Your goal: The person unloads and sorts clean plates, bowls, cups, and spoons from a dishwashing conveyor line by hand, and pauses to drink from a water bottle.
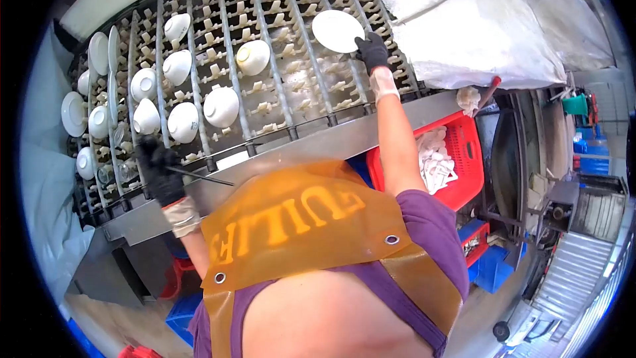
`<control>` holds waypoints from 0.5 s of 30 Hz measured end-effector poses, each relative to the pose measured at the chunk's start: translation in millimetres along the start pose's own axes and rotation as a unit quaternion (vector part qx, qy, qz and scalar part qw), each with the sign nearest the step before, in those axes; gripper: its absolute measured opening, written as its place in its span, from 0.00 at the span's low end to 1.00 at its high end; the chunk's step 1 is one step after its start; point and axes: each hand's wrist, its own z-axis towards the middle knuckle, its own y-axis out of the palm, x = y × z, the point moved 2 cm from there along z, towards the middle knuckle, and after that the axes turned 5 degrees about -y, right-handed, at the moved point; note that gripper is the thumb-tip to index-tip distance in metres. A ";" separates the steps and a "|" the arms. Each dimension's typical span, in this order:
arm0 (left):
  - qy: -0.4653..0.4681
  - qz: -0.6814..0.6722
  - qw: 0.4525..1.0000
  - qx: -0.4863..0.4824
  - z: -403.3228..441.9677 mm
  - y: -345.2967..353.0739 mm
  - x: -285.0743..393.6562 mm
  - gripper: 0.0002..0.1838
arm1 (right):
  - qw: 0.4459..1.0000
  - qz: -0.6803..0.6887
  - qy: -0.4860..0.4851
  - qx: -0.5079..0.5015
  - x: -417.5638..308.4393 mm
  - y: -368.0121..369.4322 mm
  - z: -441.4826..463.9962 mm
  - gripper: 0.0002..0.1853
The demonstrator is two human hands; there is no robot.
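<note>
My right hand (373,52), in a black glove, grips the right edge of a white plate (338,30) over the rack's slats. My left hand (159,171), also black-gloved, is at the rack's near edge with its fingers curled round a thin dark stick (211,178) that points right. Just beyond it a white bowl (146,117) leans between the pegs. More white bowls stand tilted nearby, among them one bowl (221,107) and another bowl (253,58) with a yellowish inside. White plates (74,114) stand at the far left.
The pegged conveyor rack (278,103) has a metal front ledge (344,122). White plastic sheeting (477,33) hangs at the right. A red basket (469,152) holding white pieces stands below my right arm. An orange apron (291,215) covers my front.
</note>
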 end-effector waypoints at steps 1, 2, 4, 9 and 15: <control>0.011 0.004 0.998 0.060 -4.5 6.6 -22.1 0.16 | 0.991 -0.086 0.004 -0.104 -20.8 1.8 13.4 0.32; -0.041 -0.013 0.999 -0.017 -12.4 13.3 -39.2 0.16 | 0.992 -0.115 -0.032 -0.039 10.0 19.5 37.3 0.29; -0.084 -0.018 0.996 0.015 -23.5 9.3 -63.6 0.15 | 0.991 -0.107 -0.074 -0.029 -77.1 4.8 25.8 0.26; -0.019 -0.011 1.000 0.001 -42.3 9.9 -82.6 0.16 | 0.952 -0.119 -0.283 0.013 -186.4 15.5 -6.2 0.20; -0.017 -0.041 0.997 -0.065 -46.0 19.1 -91.6 0.19 | 0.974 -0.142 -0.175 -0.027 -122.2 -38.3 -30.1 0.13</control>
